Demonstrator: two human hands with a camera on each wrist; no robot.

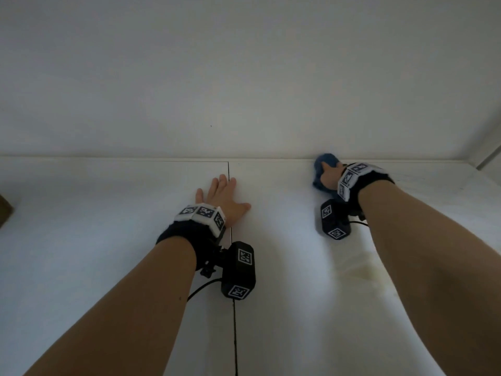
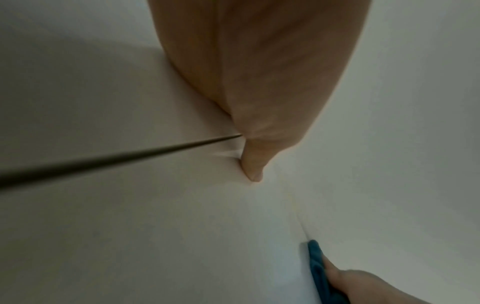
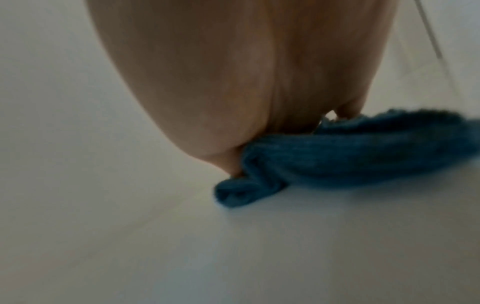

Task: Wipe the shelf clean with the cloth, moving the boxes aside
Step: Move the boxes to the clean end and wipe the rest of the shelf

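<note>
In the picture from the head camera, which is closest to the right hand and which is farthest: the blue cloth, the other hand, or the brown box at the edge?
Measured from the right hand:
1. Blue cloth: under that hand, by the back wall.
2. Left hand: flat on the shelf, over the dark seam, mid-picture.
3. Brown box: only a corner shows, at the far left edge.

Left hand (image 1: 222,195) lies flat on the white shelf (image 1: 113,240); right hand (image 1: 329,177) presses a blue cloth (image 1: 324,160).
</note>
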